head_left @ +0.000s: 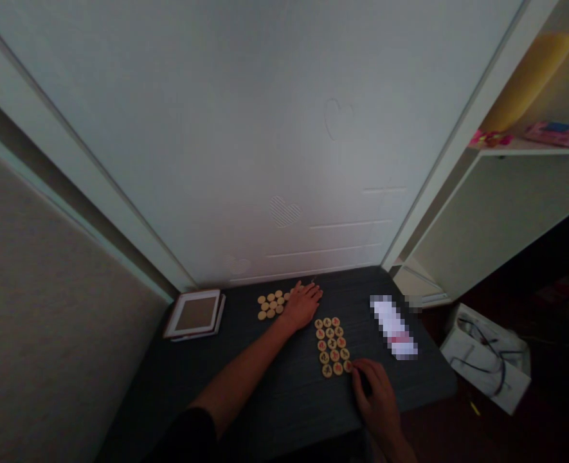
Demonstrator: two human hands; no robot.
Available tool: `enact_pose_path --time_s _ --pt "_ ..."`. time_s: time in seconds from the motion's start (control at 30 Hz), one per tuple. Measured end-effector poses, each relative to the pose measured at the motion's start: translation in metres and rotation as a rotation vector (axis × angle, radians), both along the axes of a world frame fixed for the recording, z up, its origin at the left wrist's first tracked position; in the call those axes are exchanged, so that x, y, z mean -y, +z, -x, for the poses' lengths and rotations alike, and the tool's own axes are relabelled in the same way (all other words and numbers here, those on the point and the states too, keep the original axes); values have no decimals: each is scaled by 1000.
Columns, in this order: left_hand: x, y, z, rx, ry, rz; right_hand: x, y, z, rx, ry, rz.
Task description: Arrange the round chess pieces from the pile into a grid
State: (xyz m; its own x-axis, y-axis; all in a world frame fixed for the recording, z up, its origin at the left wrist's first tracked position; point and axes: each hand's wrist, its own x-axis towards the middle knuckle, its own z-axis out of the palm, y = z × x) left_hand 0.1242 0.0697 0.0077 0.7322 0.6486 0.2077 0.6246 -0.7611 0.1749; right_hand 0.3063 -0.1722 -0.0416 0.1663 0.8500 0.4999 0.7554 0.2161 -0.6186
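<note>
While my left hand (pixel 304 305) lies palm down with its fingers stretched out over the right end of a cluster of plain round pieces (pixel 271 305), my right hand (pixel 377 392) is at the near right corner of a block of marked round pieces (pixel 332 343). Both groups are on a dark worktop (pixel 284 402).

The plain pieces are pale, set close together near the back edge; most show to the left of my left hand, and a few are partly covered by its fingers. I cannot tell whether anything is under that palm.

The marked pieces carry red or black characters and stand in three columns of five, running toward me. The block's far end is just beside my left hand, to its right and nearer to me. My right hand has its fingers curled, thumb below the index finger, with the fingertips at the edge of the closest right-hand piece; I cannot tell whether they grip it or only touch it.

Well to the left on the worktop lies a flat, white-bordered item (pixel 196 313). To the right, past the marked block, is a pale, blurred-out object (pixel 394 326). Beyond the worktop's right edge sits a white box (pixel 489 360) with dark cables.
</note>
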Motion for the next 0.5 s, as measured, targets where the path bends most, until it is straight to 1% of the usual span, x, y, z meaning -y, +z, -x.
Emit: enact_pose_path --time_s 0.13,0.3,0.4,0.5 --pt "-3 8 -3 13 -51 6 -1 1 0 -2 -9 -7" --pt "-1 17 -1 58 -82 21 -1 3 1 3 -12 -30" --pt "3 23 7 107 -83 38 0 3 1 0 -16 -6" --pt "13 30 22 156 -77 64 0 3 0 -6 -17 -5"
